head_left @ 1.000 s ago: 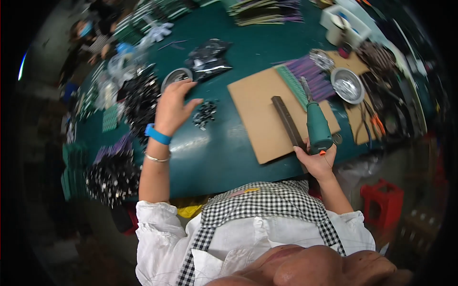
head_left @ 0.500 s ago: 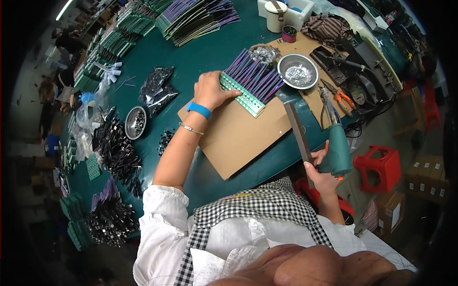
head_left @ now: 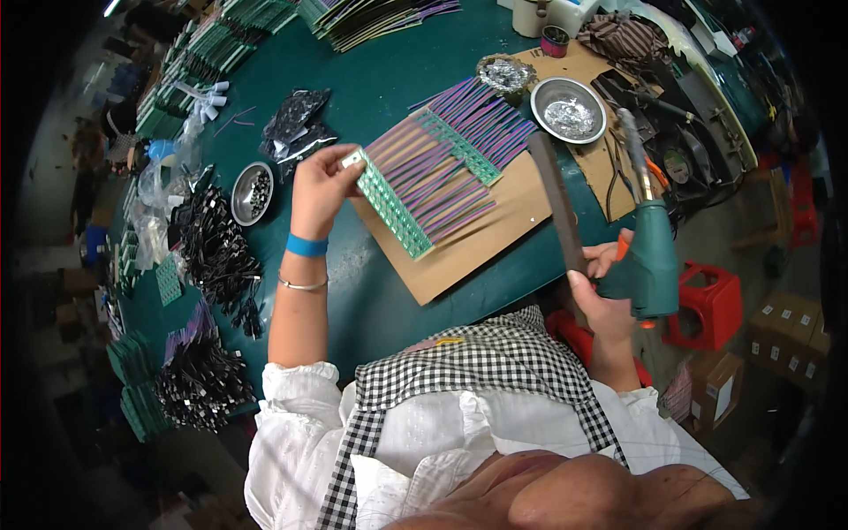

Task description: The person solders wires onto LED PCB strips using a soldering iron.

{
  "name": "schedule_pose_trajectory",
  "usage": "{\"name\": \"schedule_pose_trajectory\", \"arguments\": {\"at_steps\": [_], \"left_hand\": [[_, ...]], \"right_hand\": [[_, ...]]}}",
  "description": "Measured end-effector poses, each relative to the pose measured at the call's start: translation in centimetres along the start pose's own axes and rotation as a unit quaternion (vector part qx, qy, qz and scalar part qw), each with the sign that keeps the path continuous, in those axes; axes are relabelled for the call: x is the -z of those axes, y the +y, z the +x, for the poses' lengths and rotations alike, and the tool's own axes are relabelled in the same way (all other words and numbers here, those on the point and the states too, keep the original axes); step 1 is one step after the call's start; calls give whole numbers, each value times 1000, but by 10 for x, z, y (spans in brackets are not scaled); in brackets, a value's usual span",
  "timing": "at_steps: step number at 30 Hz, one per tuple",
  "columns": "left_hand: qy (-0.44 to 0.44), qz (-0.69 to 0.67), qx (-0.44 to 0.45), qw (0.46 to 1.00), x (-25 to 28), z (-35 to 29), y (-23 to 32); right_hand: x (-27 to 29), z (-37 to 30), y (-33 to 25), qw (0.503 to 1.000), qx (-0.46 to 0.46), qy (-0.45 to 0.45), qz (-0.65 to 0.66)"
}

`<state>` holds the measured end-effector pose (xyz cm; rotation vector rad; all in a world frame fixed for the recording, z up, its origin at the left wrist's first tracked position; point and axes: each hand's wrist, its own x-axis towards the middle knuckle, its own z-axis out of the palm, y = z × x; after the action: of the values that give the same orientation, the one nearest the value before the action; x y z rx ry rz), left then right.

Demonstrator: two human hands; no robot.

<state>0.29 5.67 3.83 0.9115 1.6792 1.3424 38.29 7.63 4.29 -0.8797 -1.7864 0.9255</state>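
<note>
My left hand [head_left: 325, 190] pinches the upper end of a green circuit board strip [head_left: 395, 212] with rows of purple wires trailing off its right side. Those wires partly overlap a second wired board strip [head_left: 468, 152], which lies on the brown cardboard sheet [head_left: 442, 276]. In my right hand [head_left: 605, 296], at the table's front edge, are a flat dark bar [head_left: 558, 199] and a green soldering gun [head_left: 654, 256] with orange parts. The fingers close around both, and the gun's metal tip points away from me. Part of the grip is hidden behind the gun.
A metal bowl of silvery scraps [head_left: 568, 109] stands beyond the boards. Pliers [head_left: 656, 172] lie at the right. To the left are a small bowl of black parts [head_left: 253, 193], black bags [head_left: 296, 124] and bundled black cables [head_left: 216, 256]. A red stool [head_left: 707, 305] stands beside the table.
My left hand has moved left and toward me, carrying one wired board strip away from the other on the cardboard. My right hand with the bar and gun has shifted slightly right.
</note>
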Motion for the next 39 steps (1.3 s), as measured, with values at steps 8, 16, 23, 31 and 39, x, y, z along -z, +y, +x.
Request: {"name": "schedule_pose_trajectory", "arguments": {"at_steps": [8, 16, 23, 31, 39], "left_hand": [[71, -1, 4, 997, 11, -23, -59], [55, 98, -13, 994, 9, -28, -71], [157, 410, -194, 877, -6, -62, -52], [-14, 432, -238, 870, -22, -77, -76], [-33, 437, -221, 871, -23, -80, -78]], "right_hand": [[-96, 30, -7, 990, 105, -86, 27], [-160, 36, -2, 977, 168, -104, -75], [-167, 32, 8, 974, 139, -101, -148], [-170, 33, 5, 990, 62, -58, -112], [-174, 29, 3, 971, 155, -50, -176]]}}
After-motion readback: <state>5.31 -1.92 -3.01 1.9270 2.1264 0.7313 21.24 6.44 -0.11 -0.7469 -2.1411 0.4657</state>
